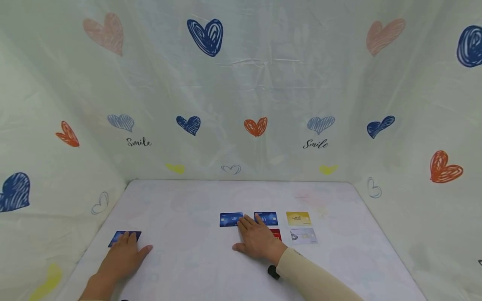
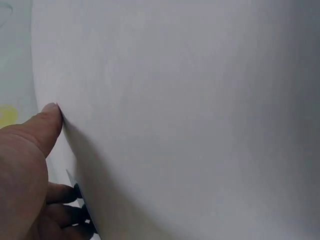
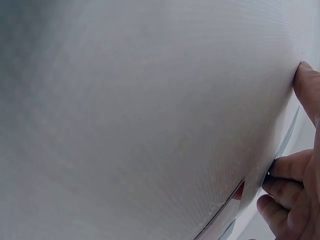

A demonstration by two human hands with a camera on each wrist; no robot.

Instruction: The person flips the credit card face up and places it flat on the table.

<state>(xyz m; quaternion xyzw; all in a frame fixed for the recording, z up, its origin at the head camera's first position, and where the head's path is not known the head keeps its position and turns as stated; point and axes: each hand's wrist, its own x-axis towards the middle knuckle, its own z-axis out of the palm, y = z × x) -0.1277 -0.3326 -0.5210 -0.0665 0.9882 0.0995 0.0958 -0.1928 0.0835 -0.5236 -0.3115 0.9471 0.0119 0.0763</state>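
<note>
My left hand (image 1: 122, 257) lies at the left side of the table, its fingers extended over a dark blue card (image 1: 114, 239) and covering part of it. In the left wrist view the card's thin edge (image 2: 73, 179) shows by the fingertips, with the thumb out on the table. Near the middle, my right hand (image 1: 257, 241) reaches flat, fingertips on the right end of a blue VIP card (image 1: 228, 220). Its index finger overlaps a second blue card (image 1: 271, 218) beside that one. A red card (image 1: 277, 234) is mostly hidden behind this hand.
To the right of the right hand, a yellow card (image 1: 298, 218) lies above a silvery white card (image 1: 306, 236). A small black object (image 1: 273, 272) shows by the right cuff. Heart-patterned sheeting rises behind and beside the white table (image 1: 180, 259).
</note>
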